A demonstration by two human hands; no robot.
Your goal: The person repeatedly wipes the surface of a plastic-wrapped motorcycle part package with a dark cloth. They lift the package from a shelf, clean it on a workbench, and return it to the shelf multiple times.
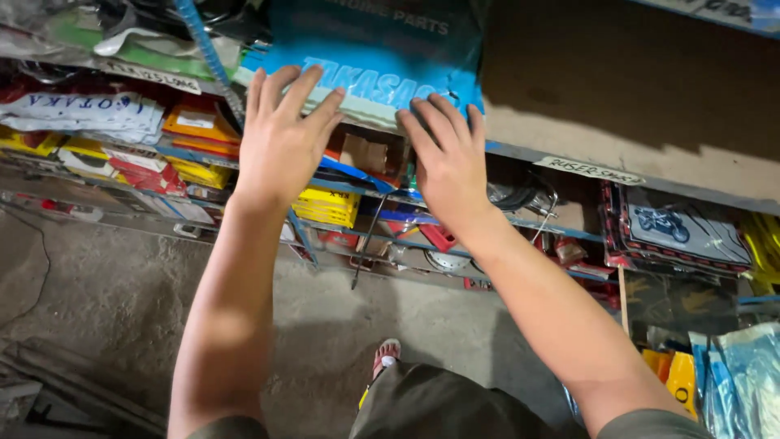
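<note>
Up against a blue-painted steel shelf rack (pixel 569 156), crammed with small packaged parts, stands the person; grey concrete floor (pixel 122 284) lies below.

Rack: several tiers. Upper right bay is mostly bare board, shadowed, open room there. Left tiers are packed tight with yellow and red cardboard boxes (pixel 195 130); no slack for sliding anything sideways. Lower middle holds a yellow flat box (pixel 327 205) and loose metal bits, too dim to identify.

Main item: a large blue-and-white flat printed packet (pixel 370 57), seemingly thin card or plastic-faced sleeve, lying on the top shelf with its near edge overhanging the shelf lip. Judged light, somewhat flexible, glossy and so likely slippery under flat palms. The corner near the right fingers looks worn or torn; rough pulling could rip it further. Best hold is probably the overhanging near edge, thumbs under, fingers on top, both sides at once to keep it from bowing.

Hands: left hand (pixel 280 134) spread flat, fingers splayed on the packet's lower left. Right hand (pixel 447 154) likewise flat on the lower right edge. Both press on it, set apart, neither curled round it.

Edges: the shelf lip directly under the packet; a thin dark rod (pixel 366 244) hangs below between the forearms, a snag risk on withdrawal.
</note>
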